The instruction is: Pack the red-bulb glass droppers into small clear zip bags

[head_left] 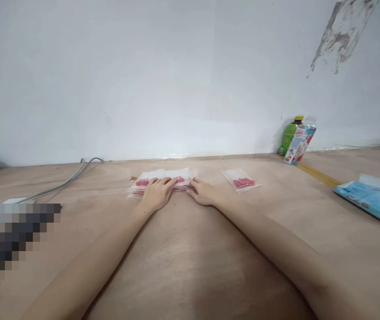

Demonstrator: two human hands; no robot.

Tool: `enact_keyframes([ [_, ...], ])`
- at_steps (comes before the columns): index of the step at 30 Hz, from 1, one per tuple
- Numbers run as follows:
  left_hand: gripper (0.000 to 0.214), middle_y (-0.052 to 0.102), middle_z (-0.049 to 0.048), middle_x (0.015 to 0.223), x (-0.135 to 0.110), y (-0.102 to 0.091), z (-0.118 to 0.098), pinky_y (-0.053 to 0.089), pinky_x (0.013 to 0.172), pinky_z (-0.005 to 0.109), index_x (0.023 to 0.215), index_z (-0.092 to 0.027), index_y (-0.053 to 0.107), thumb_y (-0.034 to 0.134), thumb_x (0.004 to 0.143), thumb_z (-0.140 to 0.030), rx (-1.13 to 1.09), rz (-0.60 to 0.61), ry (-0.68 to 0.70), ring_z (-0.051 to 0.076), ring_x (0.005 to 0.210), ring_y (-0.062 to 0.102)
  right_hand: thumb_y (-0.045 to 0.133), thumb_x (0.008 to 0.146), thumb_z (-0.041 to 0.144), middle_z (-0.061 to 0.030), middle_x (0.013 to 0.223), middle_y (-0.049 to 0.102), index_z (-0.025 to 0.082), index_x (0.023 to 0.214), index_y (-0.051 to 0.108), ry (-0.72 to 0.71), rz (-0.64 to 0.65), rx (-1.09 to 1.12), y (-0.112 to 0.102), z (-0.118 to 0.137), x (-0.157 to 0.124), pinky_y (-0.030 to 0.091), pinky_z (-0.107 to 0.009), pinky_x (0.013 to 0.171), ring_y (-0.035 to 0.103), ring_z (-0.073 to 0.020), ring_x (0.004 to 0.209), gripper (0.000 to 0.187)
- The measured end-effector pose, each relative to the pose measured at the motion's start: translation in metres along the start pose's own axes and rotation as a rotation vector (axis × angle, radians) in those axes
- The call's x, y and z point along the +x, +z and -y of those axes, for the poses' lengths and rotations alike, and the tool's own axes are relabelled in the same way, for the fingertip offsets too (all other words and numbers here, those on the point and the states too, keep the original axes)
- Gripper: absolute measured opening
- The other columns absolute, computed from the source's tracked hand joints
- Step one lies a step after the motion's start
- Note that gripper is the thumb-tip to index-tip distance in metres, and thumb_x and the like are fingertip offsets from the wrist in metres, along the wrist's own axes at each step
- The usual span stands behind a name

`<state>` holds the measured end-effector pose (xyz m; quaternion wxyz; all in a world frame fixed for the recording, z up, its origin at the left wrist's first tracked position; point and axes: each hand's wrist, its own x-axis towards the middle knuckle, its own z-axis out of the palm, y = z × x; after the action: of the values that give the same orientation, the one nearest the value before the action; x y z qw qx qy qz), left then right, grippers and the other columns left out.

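A stack of clear plastic bags with red pieces inside (163,178) lies on the brown table, far in front of me. My left hand (156,193) rests flat on top of the stack, fingers stretched out over it. My right hand (203,192) touches the stack's right end, its fingers curled around the edge; whether it grips a bag is hard to see. A single clear bag with red pieces (241,180) lies apart, to the right of my right hand.
A green bottle (289,135) and a clear labelled bottle (299,143) lean against the white wall at the back right. A blue packet (373,199) lies at the right edge. Grey cables (66,180) run at the back left.
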<state>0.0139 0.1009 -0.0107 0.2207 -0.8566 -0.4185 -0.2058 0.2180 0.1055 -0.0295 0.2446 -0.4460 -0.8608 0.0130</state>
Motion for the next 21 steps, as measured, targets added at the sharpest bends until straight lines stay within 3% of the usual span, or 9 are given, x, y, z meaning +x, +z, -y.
enact_keyframes([
  [3,0.036,0.057,0.0103,0.117,-0.012,-0.011,0.025,0.038,0.089,0.042,0.12,-0.021,0.05,0.04,0.087,-0.029,-0.052,0.041,0.015,0.025,0.102,0.055,0.039,0.085,0.034,-0.0227,0.122,0.046,0.005,0.13,0.031,0.013,0.006,-0.003,0.01,0.015,0.009,0.034,-0.037,0.093,0.043,-0.0266,0.115,0.054],
  [6,0.038,0.058,0.0016,0.117,-0.015,-0.025,0.047,0.045,0.084,0.03,0.12,-0.026,0.051,0.044,0.085,-0.04,-0.145,0.127,0.09,0.02,0.102,0.057,0.045,0.08,0.047,-0.024,0.132,0.035,0.004,0.133,0.024,0.029,0.045,0.061,0.012,0.021,0.01,0.03,-0.041,0.098,0.033,-0.0292,0.123,0.072],
  [8,0.033,0.061,-0.0026,0.111,-0.013,-0.032,0.055,0.048,0.079,0.026,0.114,-0.03,0.056,0.04,0.087,-0.04,-0.181,0.137,0.086,0.018,0.097,0.06,0.047,0.074,0.056,-0.0235,0.135,0.031,0.004,0.134,0.022,0.012,0.045,0.139,0.01,0.021,0.008,0.031,-0.041,0.098,0.03,-0.0298,0.125,0.083],
  [10,0.031,0.063,-0.0025,0.108,-0.009,-0.035,0.052,0.049,0.075,0.026,0.11,-0.029,0.059,0.037,0.089,-0.037,-0.186,0.084,0.03,0.019,0.095,0.061,0.047,0.074,0.057,-0.0217,0.134,0.033,0.007,0.133,0.024,-0.006,-0.051,0.203,0.007,0.02,0.003,0.032,-0.041,0.097,0.032,-0.0281,0.123,0.08],
  [15,0.034,0.059,0.0067,0.115,0.003,-0.027,0.007,0.048,0.082,0.035,0.119,-0.02,0.052,0.032,0.091,-0.025,-0.158,-0.157,-0.117,0.022,0.1,0.059,0.049,0.079,0.036,-0.0156,0.118,0.045,0.016,0.126,0.032,-0.01,-0.457,0.206,0.0,0.018,-0.014,0.042,-0.039,0.085,0.051,-0.0223,0.1,0.054],
  [18,0.036,0.054,0.0051,0.122,0.012,-0.015,-0.032,0.046,0.087,0.031,0.121,-0.021,0.048,0.035,0.089,-0.016,-0.172,-0.182,-0.033,0.018,0.105,0.055,0.05,0.077,0.028,-0.0156,0.115,0.045,0.015,0.126,0.03,0.005,-0.543,0.184,-0.007,0.005,-0.028,0.047,-0.035,0.073,0.055,-0.0182,0.081,0.054],
  [21,0.036,0.053,0.0069,0.121,0.022,-0.003,-0.064,0.045,0.087,0.03,0.12,-0.019,0.049,0.037,0.087,-0.012,-0.178,-0.137,0.093,0.018,0.109,0.052,0.054,0.073,0.022,-0.0156,0.111,0.048,0.013,0.125,0.03,0.032,-0.614,0.151,-0.018,-0.02,-0.046,0.047,-0.035,0.073,0.055,-0.0186,0.08,0.058],
])
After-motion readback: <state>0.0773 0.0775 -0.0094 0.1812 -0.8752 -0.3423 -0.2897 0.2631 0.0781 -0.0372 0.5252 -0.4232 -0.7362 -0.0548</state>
